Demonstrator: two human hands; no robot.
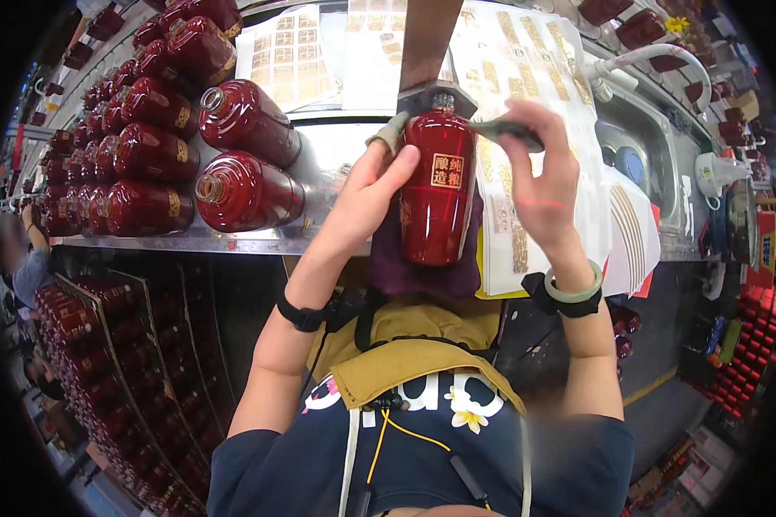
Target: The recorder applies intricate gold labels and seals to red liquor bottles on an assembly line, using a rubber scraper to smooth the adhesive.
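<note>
A red glass bottle (436, 220) with a square gold label on its front lies before me, its uncapped clear neck pointing away. Under its base is a dark purple cloth (388, 271). My left hand (366, 194) grips the bottle's left side, thumb along the near face; a pale cover wraps one fingertip. In my right hand (539, 168) is a slim dark tool (519, 133), looking like tweezers and partly blurred, pinched between thumb and fingers. Its tip is close to the bottle's right shoulder; whether they touch I cannot tell.
Several red bottles (248, 191) lie on the metal table at left. Sheets of gold labels (289, 56) spread across the back, with more label sheets (526, 73) at right. Beyond these are a sink (683, 164) and white faucet (655, 60). A person (30, 267) is at far left.
</note>
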